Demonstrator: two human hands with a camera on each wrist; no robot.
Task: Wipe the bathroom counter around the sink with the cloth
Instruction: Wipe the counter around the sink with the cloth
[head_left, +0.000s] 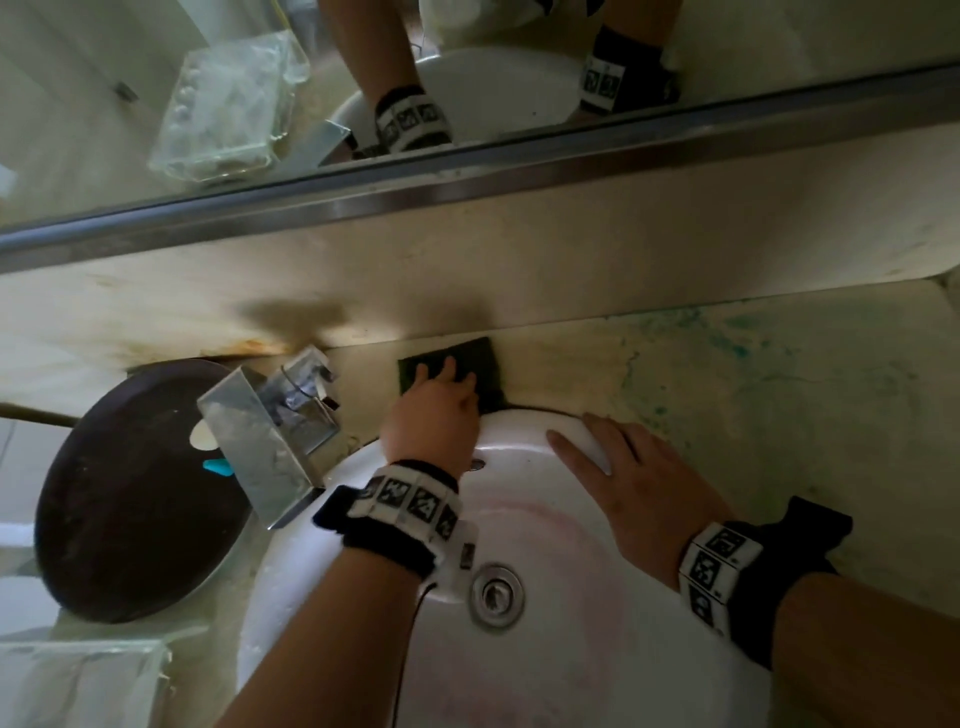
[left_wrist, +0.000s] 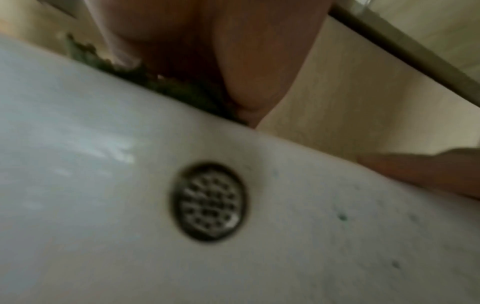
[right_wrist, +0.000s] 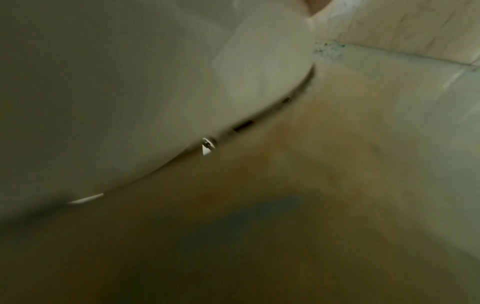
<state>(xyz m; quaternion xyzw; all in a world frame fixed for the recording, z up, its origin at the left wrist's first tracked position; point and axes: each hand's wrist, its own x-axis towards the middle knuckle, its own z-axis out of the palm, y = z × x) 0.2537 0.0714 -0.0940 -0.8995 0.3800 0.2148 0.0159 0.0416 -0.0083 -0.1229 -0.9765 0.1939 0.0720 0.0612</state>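
Observation:
A dark green cloth (head_left: 483, 358) lies flat on the beige counter (head_left: 753, 395), behind the white sink's rim (head_left: 519, 423) and against the backsplash. My left hand (head_left: 447, 376) presses down on it with its fingers spread over the cloth. The left wrist view shows the palm (left_wrist: 233, 51) over the cloth's frayed edge (left_wrist: 182, 90), above the overflow hole (left_wrist: 207, 201). My right hand (head_left: 623, 467) rests flat on the sink rim to the right and holds nothing. The counter to the right carries green-blue stains.
A square chrome faucet (head_left: 275, 431) stands just left of my left hand. Beside it lies a dark round tray (head_left: 130, 493). A glass dish (head_left: 78, 680) sits at the near left. The backsplash (head_left: 519, 270) and the mirror's metal ledge (head_left: 467, 176) bound the back.

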